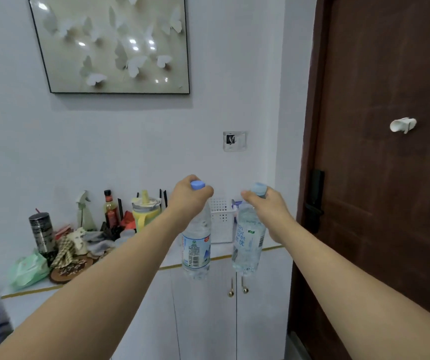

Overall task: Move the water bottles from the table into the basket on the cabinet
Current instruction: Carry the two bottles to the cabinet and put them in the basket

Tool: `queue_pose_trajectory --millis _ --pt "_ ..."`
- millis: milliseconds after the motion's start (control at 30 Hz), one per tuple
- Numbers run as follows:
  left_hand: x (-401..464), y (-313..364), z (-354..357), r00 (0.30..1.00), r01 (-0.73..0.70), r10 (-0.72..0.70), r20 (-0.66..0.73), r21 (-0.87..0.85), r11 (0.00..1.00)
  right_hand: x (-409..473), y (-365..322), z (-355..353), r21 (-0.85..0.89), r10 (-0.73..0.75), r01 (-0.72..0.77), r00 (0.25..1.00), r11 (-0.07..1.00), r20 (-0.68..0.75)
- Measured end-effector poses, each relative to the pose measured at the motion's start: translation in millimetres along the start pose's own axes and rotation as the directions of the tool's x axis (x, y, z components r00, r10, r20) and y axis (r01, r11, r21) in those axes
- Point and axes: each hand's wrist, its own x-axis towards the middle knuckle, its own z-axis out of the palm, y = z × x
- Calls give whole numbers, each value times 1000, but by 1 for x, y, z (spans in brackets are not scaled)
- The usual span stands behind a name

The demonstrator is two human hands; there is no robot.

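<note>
Holding one water bottle in each hand, I have both arms stretched out towards the white cabinet (203, 307). My left hand (186, 197) has its fingers curled round the neck of the left bottle (196, 245), just under its blue cap (197, 185); this bottle hangs upright in the air, its printed label facing me, its base level with the cabinet doors below the gold-trimmed front edge. My right hand (268, 206) pinches the neck of the right bottle (249, 245) with fingers and thumb wrapped below its pale blue cap (258, 188); this bottle also hangs in the air, tilted slightly, with its base nearer the left bottle. The two bottles are near each other but apart.

Between and behind them, the white perforated basket (221, 219) stands on the cabinet top near its right end, against the wall. Neither bottle is in the basket; both hang in front of it.

Towards the left end of the cabinet top lie a dark metal tumbler (41, 233), a sauce bottle with a red label (110, 209), a yellow-green lidded cup (145, 211), crumpled cloths (99, 242) and a green packet (27, 268). A framed butterfly picture (112, 42) hangs on the wall above, and a brown door (385, 165) stands at the right.
</note>
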Motion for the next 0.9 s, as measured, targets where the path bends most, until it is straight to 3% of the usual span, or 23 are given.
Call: queue_pose_trajectory --millis 200,333,700,900 --pt "96 0 13 990 138 -139 0 -138 981 104 15 15 136 -8 1 999 991 48" --pt "163 -12 22 981 193 -196 6 -201 961 171 31 30 194 12 -13 1000 981 6" --pt "368 -78 58 953 293 -265 146 -225 930 355 86 98 -201 -52 50 999 978 -7" --pt "449 -139 107 917 390 -355 183 -215 895 431 138 110 -209 -25 44 995 977 94"
